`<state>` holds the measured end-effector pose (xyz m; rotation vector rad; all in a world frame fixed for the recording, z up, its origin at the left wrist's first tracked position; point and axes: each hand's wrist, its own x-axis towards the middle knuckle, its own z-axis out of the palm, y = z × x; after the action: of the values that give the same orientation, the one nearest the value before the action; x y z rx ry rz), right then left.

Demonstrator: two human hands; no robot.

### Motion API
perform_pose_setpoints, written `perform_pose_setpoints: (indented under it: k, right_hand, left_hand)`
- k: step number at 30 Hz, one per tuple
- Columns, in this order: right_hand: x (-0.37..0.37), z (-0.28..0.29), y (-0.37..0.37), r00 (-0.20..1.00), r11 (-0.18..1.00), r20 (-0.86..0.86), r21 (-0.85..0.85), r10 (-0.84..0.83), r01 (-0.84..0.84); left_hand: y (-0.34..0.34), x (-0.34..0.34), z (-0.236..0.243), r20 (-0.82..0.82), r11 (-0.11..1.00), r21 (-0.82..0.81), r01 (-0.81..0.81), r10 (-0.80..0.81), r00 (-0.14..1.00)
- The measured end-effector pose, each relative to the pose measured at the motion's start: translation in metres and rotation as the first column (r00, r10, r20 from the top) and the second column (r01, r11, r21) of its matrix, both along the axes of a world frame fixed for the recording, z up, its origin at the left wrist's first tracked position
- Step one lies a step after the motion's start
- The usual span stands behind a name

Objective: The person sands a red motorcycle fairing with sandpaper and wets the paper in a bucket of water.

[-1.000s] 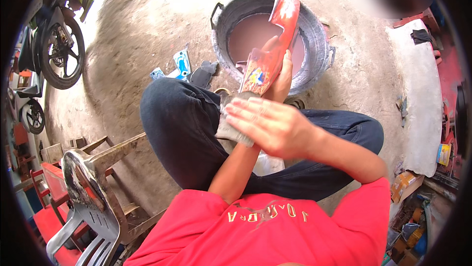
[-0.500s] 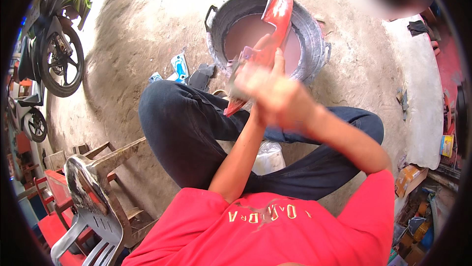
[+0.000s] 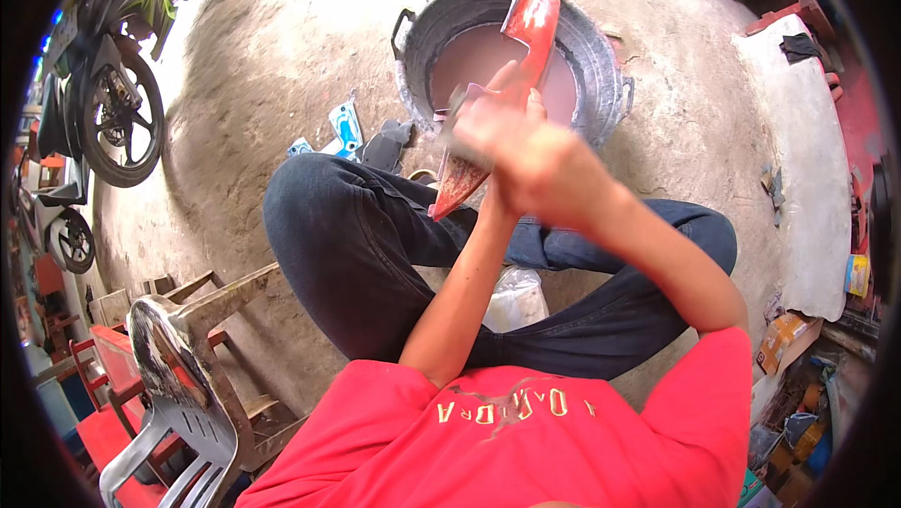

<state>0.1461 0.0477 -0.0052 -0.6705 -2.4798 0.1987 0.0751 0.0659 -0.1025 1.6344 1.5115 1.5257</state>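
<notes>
Left hand pinches red fairing panel between thumb and fingers, partly over black tub; right hand blurred, grey sheet, possibly sandpaper, at its fingers; their spread can't tell.

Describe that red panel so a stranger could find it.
Find the large dark tub of pinkish liquid, top centre. Across it slants the long panel, held in the left hand. Its red colour sets it apart from the blue-and-white piece and dark piece on the floor.
</notes>
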Motion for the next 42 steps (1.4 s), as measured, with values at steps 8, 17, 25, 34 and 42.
perform_pose_setpoints:
  k: [8, 17, 25, 34, 42]
  right_hand:
    - [-0.006, 0.011, -0.013, 0.998, 0.998, -0.014, -0.004, 0.06, -0.06]
    - [-0.01, 0.013, -0.008, 0.992, 0.995, -0.077, -0.019, 0.096, -0.097]
    - [-0.017, 0.012, -0.037, 0.99, 0.99, -0.035, 0.035, 0.135, -0.134]
    - [-0.014, 0.017, -0.026, 1.0, 0.999, 0.0, 0.038, 0.022, -0.022]
    - [0.032, -0.001, 0.062, 0.943, 0.931, 0.092, -0.153, -0.32, 0.331]
  left_hand:
    - [-0.007, -0.003, 0.029, 0.532, 0.972, -0.162, 0.171, -0.06, 0.845]
    - [-0.005, -0.005, 0.018, 0.435, 0.983, -0.114, 0.143, -0.08, 0.897]
    - [-0.008, -0.002, 0.02, 0.494, 0.976, -0.121, 0.181, -0.099, 0.864]
    - [-0.008, 0.005, 0.012, 0.431, 0.978, -0.098, 0.183, -0.124, 0.894]
    - [0.0, 0.003, -0.009, 0.306, 0.963, 0.036, 0.268, -0.266, 0.914]
